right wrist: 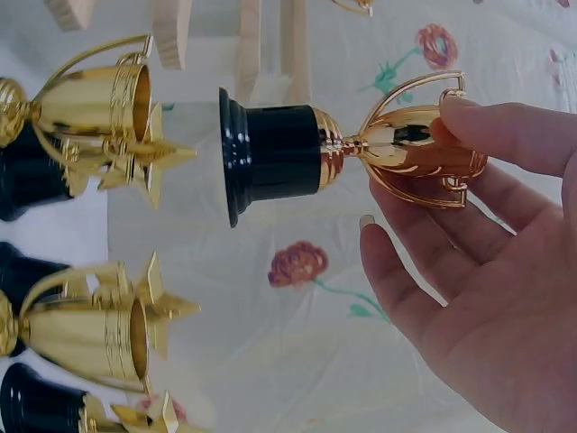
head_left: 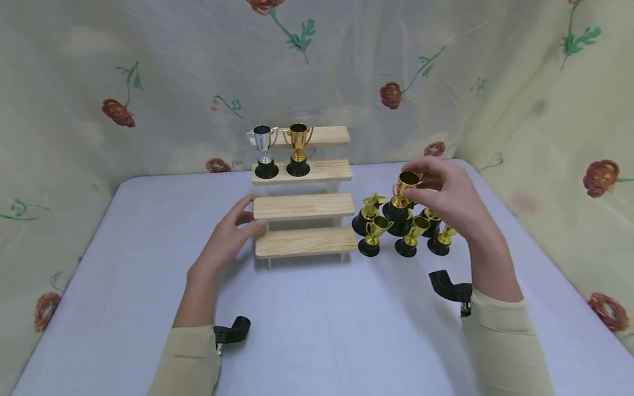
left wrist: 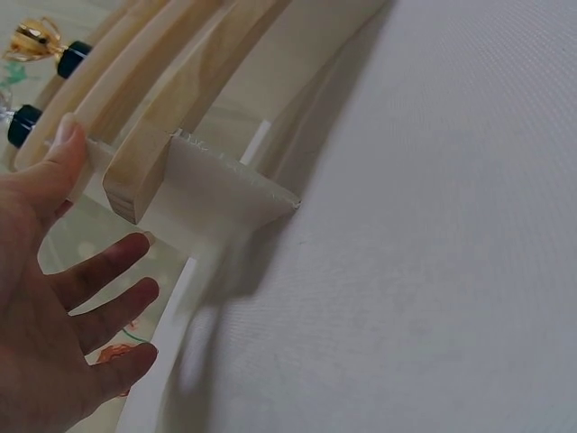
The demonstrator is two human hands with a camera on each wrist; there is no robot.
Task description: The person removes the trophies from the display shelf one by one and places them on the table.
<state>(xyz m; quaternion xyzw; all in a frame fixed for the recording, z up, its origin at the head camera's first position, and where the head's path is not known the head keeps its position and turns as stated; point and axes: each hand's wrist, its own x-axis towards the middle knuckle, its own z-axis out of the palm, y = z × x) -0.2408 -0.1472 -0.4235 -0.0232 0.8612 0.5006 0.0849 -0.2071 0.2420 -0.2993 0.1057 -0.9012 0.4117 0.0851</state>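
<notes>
Leftmost, the person's left hand reaches forward from a beige sleeve and lies low over the pale lilac tabletop, its fingers straight and slightly spread, the thumb tip pressed against the left end of the four-tier pale wooden step shelf; it grips nothing. On the shelf's second tier from the top stand a small silver trophy cup on a black base and, just beside it to the right, a small gold trophy cup on a black base, both upright. Right of the shelf and close to its lower tiers sits a tight cluster of little gold trophies with black bases on the tabletop, some tipped against one another. Above that cluster the right hand is raised with the wrist bent, palm turned toward the left, and pinches the bowl of a gold two-handled trophy cup with a black base between thumb and fingertips; the other fingers lie loosely extended beneath it. That cup hangs clear of the tabletop, just over the cluster. Behind everything hangs a cream floral cloth backdrop.
</notes>
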